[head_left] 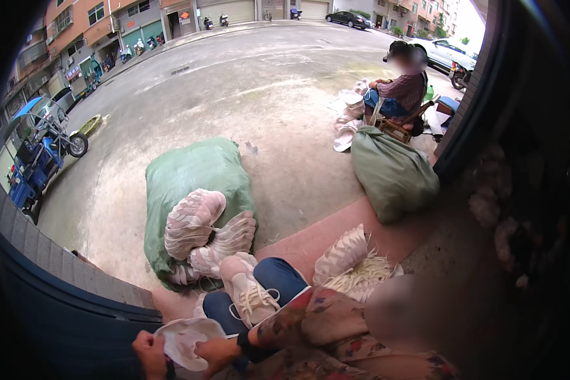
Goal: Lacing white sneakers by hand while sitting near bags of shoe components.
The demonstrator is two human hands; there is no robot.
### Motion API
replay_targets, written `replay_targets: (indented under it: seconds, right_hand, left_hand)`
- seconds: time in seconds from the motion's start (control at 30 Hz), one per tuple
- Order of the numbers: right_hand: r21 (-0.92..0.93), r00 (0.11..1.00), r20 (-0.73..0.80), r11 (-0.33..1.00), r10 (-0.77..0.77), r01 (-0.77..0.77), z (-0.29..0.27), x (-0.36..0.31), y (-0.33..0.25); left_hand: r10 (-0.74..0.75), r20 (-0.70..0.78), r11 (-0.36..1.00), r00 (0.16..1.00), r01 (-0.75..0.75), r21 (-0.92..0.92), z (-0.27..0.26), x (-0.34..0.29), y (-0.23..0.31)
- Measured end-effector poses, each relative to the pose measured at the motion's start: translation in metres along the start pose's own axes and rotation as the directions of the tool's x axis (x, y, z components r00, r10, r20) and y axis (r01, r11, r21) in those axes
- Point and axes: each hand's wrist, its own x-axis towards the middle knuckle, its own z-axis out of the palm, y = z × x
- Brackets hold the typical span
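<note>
At the lower left, my left hand [149,352] is closed on the edge of a pale pinkish-white shoe upper [182,335]. My right hand [218,354] grips the opposite side of the same upper, its fingertips partly hidden by the material. A laced upper [246,285] with cream laces rests across my blue-trousered knees [281,278]. Beyond them, nested stacks of similar uppers [195,218] lean on a full green sack [193,164]. To the right of my knees lie another stack of uppers [342,253] and a bundle of cream laces [365,273].
A second green sack [392,171] stands at the right on the edge of a reddish floor strip [310,240]. Behind it another person [399,88] sits beside a pile of uppers [351,120]. A blue three-wheeler [41,152] is parked at the left. A dark doorframe [76,304] borders my left side.
</note>
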Motion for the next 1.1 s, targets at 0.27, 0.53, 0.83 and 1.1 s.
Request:
replay_targets:
  seconds: [0.27,0.53,0.83,1.1]
  right_hand:
    - [-0.032,0.964,-0.266,0.999,-0.016,0.008,0.018,0.002,0.014]
    - [0.295,0.958,-0.227,0.950,0.177,-0.106,-0.021,-0.041,0.053]
    - [0.904,0.825,-0.144,0.412,0.546,-0.115,-0.056,-0.142,0.094]
    - [0.926,0.826,-0.118,0.361,0.551,-0.109,-0.054,-0.124,0.076]
  left_hand:
    - [0.076,0.280,0.975,0.957,-0.012,-0.224,0.056,-0.007,0.019]
    - [-0.156,0.140,0.987,0.978,0.149,0.057,0.025,0.007,-0.090]
    - [0.149,0.337,0.986,0.930,-0.166,0.021,0.110,-0.074,-0.269]
    - [-0.181,0.348,0.942,0.920,0.061,0.329,0.089,-0.053,-0.242]
